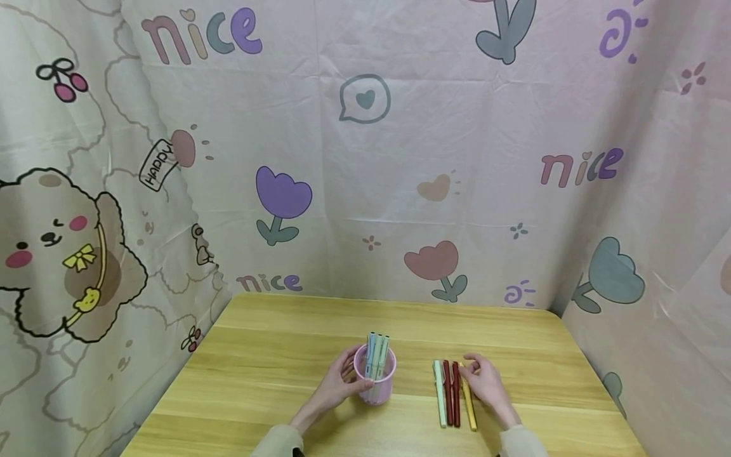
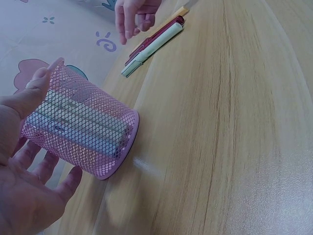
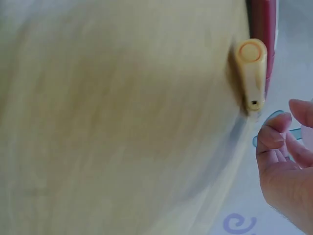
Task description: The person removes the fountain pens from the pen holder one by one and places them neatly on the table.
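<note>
Wooden tabletop [image 1: 274, 355], cartoon-print cloth behind and to both sides. Pink mesh pen cup [image 1: 374, 381] stands upright near the front middle, several pastel pens [image 1: 377, 352] upright inside. Left hand [image 1: 337, 387] cups the cup's left side, fingers curved against the mesh, thumb at the rim: grip wrapped on the cup. To the right, four pens lie side by side on the tabletop: pale green pen [image 1: 440, 393], two dark red pens [image 1: 451, 392], yellow pen [image 1: 468, 403]. Right hand [image 1: 485, 381] sits over the yellow pen's far end, fingers loosely bent, grip apart, clasping nothing.
</note>
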{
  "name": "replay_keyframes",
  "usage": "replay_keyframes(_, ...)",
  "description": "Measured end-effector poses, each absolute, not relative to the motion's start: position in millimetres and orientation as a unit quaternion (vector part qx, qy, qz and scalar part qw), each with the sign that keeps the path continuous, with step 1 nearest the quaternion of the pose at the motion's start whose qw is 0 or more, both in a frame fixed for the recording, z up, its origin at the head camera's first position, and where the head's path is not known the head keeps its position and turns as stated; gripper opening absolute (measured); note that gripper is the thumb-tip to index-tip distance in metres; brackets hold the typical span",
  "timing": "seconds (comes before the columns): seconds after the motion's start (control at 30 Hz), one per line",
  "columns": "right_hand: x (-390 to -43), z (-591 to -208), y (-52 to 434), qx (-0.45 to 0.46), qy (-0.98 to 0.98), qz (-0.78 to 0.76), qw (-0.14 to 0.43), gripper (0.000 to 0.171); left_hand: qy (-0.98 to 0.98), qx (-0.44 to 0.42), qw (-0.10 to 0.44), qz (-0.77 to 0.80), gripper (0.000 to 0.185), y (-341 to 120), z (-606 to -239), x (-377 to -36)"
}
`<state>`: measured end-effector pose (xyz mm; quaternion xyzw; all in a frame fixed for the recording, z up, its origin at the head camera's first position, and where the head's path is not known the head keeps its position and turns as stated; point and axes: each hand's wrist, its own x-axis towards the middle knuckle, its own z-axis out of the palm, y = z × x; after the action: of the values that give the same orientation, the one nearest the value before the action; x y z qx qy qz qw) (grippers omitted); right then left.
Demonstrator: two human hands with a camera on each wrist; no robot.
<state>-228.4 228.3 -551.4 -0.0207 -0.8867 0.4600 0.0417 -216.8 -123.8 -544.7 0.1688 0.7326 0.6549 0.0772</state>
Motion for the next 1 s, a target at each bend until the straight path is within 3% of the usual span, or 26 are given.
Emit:
replay_keyframes(0.67,-224,-531,190,0.032,-0.843,0.527,0.106,0.03,0.737,0.166,0.078,0.651,0.083,-123,-543,-216)
replay_keyframes(1.0,-222,-521,161,0.07,-0.833,0.54,0.094,0.027,0.737,0.169,0.078,0.649,0.083,-123,-543,-218)
